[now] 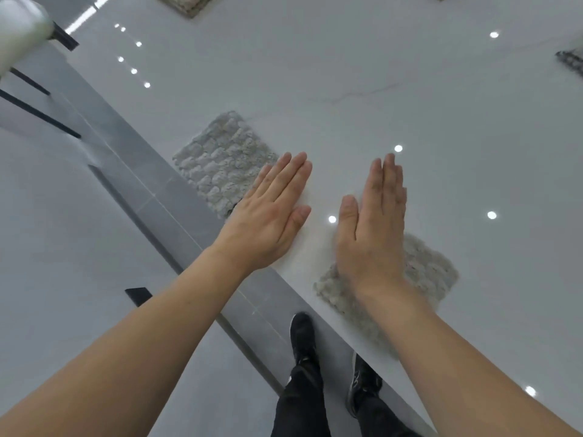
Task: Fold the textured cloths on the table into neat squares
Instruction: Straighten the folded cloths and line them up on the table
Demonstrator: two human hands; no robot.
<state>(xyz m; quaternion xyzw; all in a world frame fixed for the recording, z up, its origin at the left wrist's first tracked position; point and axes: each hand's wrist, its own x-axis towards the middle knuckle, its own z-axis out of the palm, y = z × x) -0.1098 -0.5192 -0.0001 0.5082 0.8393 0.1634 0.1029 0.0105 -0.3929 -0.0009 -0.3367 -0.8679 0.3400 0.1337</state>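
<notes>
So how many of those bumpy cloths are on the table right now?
4 in view: one folded cloth beside the left hand, one cloth under the right hand, one pale cloth at the top edge, one dark cloth at the right edge. More may lie outside the frame.

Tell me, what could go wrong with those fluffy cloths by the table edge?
The folded cloth under the right hand lies close to the table edge, so a sideways push might slide it off. The left hand, flat with straight fingers, sits beside the other folded cloth and could nudge its corner and spoil the square. The glossy table looks slippery, so cloths may shift when pressed.
</notes>
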